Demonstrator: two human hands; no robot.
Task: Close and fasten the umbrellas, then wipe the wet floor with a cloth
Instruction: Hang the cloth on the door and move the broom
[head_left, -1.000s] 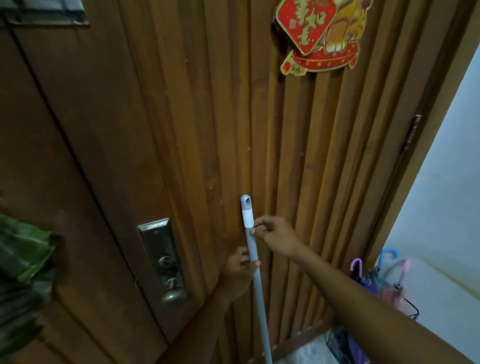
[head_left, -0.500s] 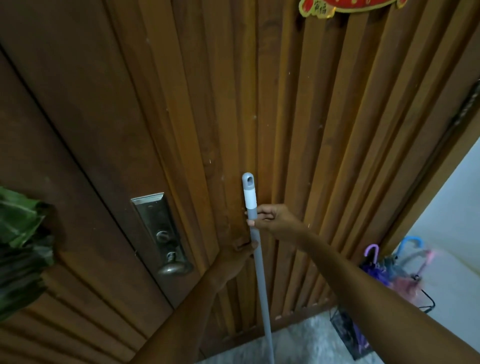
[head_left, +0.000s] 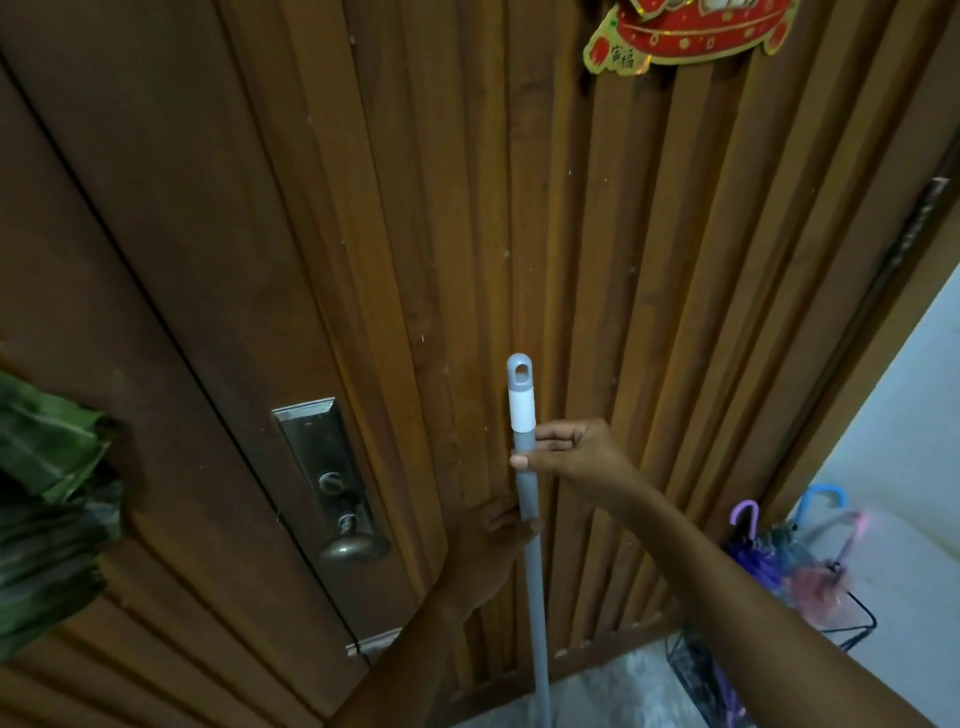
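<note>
Left of my hands I see one steel lock plate (head_left: 317, 457) and one knob (head_left: 354, 544) on the wooden door (head_left: 415, 208). My left hand (head_left: 483, 545), arm rising from below, wraps the single grey pole (head_left: 525, 493). My right hand (head_left: 582, 454), higher and apart from it, pinches the pole just under its white band. Right of my right forearm, the umbrellas (head_left: 763, 561) stand bunched in a wire basket (head_left: 857, 629). I count three hooked handles, canopies blurred. The pole's lower end is cut off.

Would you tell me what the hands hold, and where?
A grey pole: right hand just below its white band, left hand lower on the shaft.
</note>
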